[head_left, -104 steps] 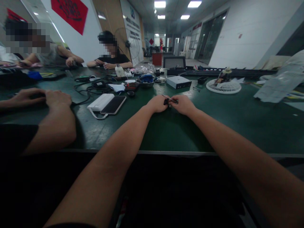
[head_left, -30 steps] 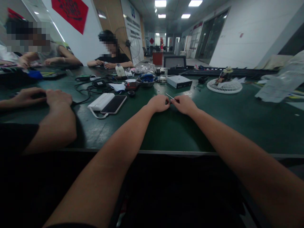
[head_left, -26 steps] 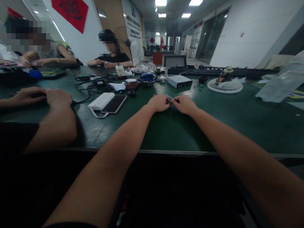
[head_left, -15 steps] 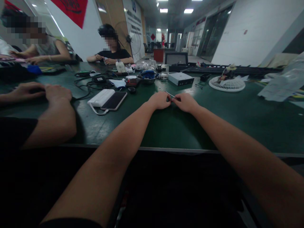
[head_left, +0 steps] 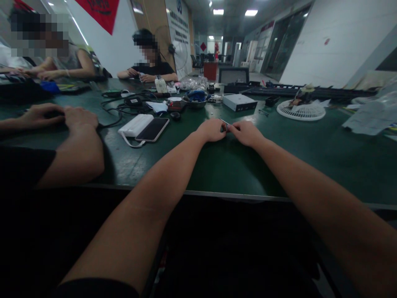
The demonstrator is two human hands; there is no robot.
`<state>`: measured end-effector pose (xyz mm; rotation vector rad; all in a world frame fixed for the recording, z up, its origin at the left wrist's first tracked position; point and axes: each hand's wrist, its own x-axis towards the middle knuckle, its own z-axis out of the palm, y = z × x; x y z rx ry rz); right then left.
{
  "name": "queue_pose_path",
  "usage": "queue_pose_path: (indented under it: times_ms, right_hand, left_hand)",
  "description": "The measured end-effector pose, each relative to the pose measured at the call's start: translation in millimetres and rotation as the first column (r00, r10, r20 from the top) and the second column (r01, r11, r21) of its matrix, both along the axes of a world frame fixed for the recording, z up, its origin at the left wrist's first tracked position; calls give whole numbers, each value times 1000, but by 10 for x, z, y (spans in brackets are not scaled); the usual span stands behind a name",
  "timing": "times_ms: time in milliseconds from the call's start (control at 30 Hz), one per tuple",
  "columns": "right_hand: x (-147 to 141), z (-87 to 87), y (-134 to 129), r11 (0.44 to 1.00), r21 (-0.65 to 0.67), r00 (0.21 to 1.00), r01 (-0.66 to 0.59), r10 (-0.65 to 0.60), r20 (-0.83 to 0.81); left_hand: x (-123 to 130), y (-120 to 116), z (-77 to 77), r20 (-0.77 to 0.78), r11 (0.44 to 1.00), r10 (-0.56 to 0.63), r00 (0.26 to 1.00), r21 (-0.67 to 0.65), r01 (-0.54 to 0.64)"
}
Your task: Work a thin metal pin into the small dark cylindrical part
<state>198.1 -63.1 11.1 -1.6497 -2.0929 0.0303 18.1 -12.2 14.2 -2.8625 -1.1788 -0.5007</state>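
A thin, straight rod [head_left: 223, 121] with a pale, silvery sheen is gripped by the fingers of the right hand [head_left: 246, 133], which are pressed together around its near end. It is held at a slant, its far end being pointed forward and to the left, over the fingers of the left hand [head_left: 211, 130]. Its near end is covered by the right fingertips, so its full length cannot be told.

By the left fingers, curled with their tips brought together, a small dark piece [head_left: 223, 128] is held just below the rod. Only a dark patch with a greyish edge is shown; its shape is mostly hidden. Whether it is touched by the rod cannot be made out. Both sets of fingertips are held close to one another, low over the green desk [head_left: 235, 174].

Well to the left of the fingers, a dark-screened phone [head_left: 152, 130] is laid beside a white block [head_left: 136, 124]. Beyond the fingers and slightly to the right, a grey and black box [head_left: 238, 100] is set. Farther right, a round white grille [head_left: 300, 112] is seen. At the far left, another person's hand [head_left: 81, 118] is rested on the desk.
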Motion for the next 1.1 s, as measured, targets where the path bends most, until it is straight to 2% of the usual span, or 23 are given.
queue_pose_path:
  times_ms: [300, 633, 867, 1100]
  right_hand:
    - [131, -18, -1, 983, -3, 983, 183, -183, 4]
    - [127, -18, 24, 981, 5, 981, 192, -192, -40]
    - [70, 1, 74, 993, 19, 969, 116, -109, -223]
    - [25, -27, 46, 987, -122, 876, -104, 33, -481]
  left_hand:
    - [-14, 36, -6, 5, 997, 72, 997, -3, -72]
    - [-39, 49, 3, 19, 994, 106, 994, 4, -106]
    - [-11, -47, 62, 107, 996, -7, 994, 93, -3]
    - [-6, -102, 103, 186, 986, -60, 981, 162, 30]
